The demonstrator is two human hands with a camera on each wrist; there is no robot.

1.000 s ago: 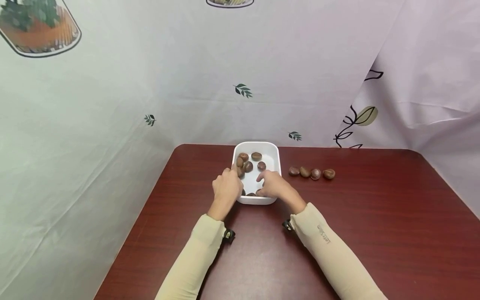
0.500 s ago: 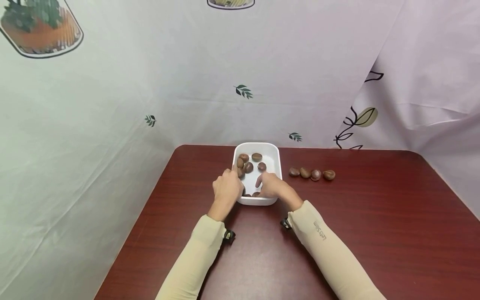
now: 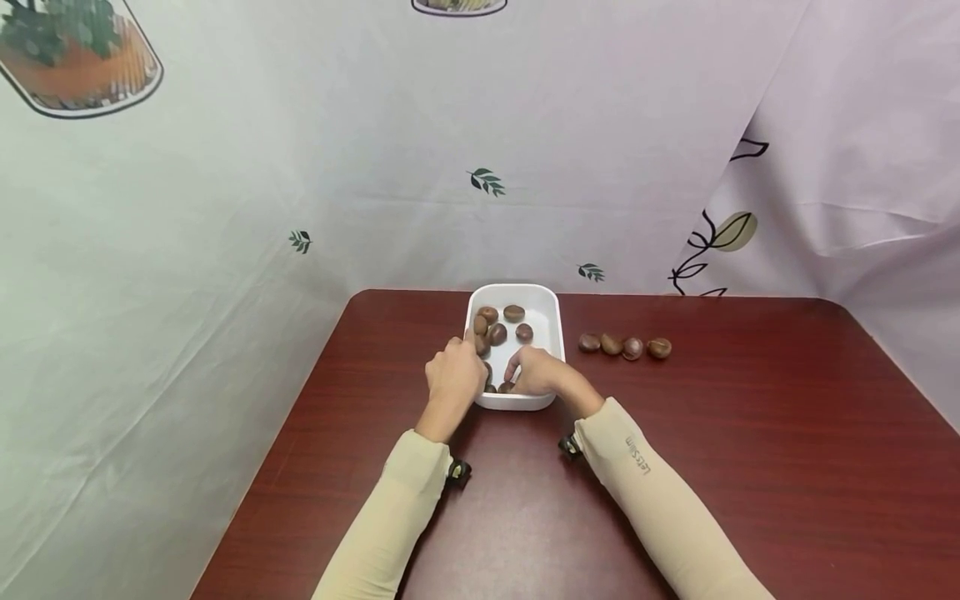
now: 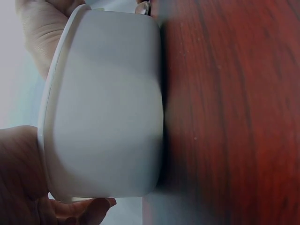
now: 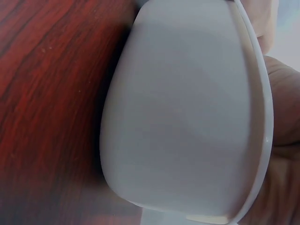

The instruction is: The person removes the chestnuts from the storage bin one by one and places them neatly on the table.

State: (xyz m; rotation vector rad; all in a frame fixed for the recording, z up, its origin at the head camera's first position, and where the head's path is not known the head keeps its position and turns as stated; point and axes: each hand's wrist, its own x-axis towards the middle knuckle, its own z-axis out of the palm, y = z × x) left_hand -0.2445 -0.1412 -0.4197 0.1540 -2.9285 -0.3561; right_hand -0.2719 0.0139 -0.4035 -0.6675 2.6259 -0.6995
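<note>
A white rectangular plastic container [image 3: 519, 402] stands on the table with several brown chestnuts [image 3: 497, 334] in it. My left hand [image 3: 456, 375] grips its left side, the fingers curled over the rim; in the left wrist view they wrap the outer wall [image 4: 105, 103]. My right hand [image 3: 538, 372] reaches in over the near right corner. Its bent fingers hold a chestnut [image 3: 506, 387] against the near wall, though the hand hides part of the grasp. In the right wrist view the container's wall [image 5: 178, 112] blocks sight of the fingertips.
On the dark red wooden table [image 3: 750, 433], a row of several chestnuts [image 3: 611, 344] lies right of the container. A white patterned cloth [image 3: 420, 217] hangs behind the table and along both sides. Each wrist wears a black strap [image 3: 457, 473].
My right hand has shifted slightly left inside the container. The chestnuts along the near wall have slid left with it. My left hand stays put.
</note>
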